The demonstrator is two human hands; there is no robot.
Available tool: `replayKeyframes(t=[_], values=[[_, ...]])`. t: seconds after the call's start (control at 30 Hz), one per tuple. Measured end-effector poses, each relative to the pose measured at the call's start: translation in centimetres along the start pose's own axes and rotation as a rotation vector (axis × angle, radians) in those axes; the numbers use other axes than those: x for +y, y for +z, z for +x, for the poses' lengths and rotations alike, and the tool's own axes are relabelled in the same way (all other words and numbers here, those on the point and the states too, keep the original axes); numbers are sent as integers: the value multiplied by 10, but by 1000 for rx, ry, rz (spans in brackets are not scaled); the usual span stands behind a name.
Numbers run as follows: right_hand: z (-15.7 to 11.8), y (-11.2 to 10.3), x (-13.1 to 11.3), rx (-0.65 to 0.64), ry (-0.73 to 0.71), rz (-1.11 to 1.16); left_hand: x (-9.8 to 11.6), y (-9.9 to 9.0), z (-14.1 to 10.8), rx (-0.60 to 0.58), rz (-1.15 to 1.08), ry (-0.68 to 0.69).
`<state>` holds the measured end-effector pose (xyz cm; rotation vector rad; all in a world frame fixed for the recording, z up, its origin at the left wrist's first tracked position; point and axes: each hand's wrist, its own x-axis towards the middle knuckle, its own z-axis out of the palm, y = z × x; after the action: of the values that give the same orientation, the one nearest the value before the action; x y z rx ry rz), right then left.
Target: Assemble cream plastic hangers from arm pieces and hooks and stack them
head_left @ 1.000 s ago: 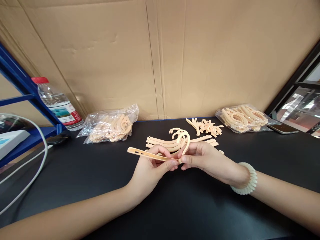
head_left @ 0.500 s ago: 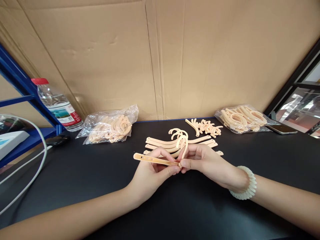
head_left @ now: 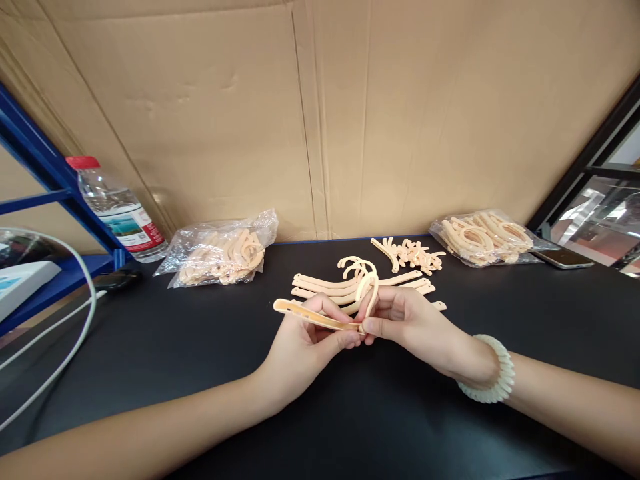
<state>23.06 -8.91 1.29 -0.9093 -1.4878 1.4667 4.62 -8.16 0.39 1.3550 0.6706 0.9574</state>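
At the left, a white cable (head_left: 91,300) loops in front of a white box (head_left: 25,283) with a blue patch, on a blue rack (head_left: 27,143). Beside the rack leans a red-capped bottle (head_left: 107,193); its label (head_left: 127,228) shows blue water, a red panel and a square code, with print too small to read. Next, at the far edge of the black table (head_left: 350,420), lies a clear bag (head_left: 220,257) of pale parts.

Near the middle, the left hand (head_left: 303,347) pinches a pale bar (head_left: 303,312) between thumb and fingers, its free end pointing left. Behind it lie stacked hangers (head_left: 325,285). The right hand (head_left: 415,323), grip narrow, holds the foot of an upright hook (head_left: 375,293) against the bar's right end; whether they are joined, I cannot tell. A pale bracelet (head_left: 495,370) circles that wrist. Farther back sits a pile of small parts (head_left: 415,255). At far right are a second bag (head_left: 485,237) and, just beside it, a phone (head_left: 565,257), its screen dark.
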Motion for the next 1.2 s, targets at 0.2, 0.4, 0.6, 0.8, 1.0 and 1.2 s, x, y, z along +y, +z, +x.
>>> replayKeyframes(t=[0.2, 0.4, 0.6, 0.8, 1.0, 1.2], values=[[0, 2, 2, -4, -46, 9, 0, 0, 0, -27, -39, 15], [-1, 3, 3, 11, -57, 43, 3, 2, -1, 8, 0, 1], [-1, 3, 3, 51, -17, 40, 3, -1, 1, 95, 39, -4], [1, 2, 5, 104, -85, -64, 3, -1, 3, 178, 56, 9], [0, 4, 6, 90, -164, -73, 4, -2, 3, 203, 71, -22], [-1, 6, 4, 61, -194, -85, 1, -1, 3, 92, 71, -4]])
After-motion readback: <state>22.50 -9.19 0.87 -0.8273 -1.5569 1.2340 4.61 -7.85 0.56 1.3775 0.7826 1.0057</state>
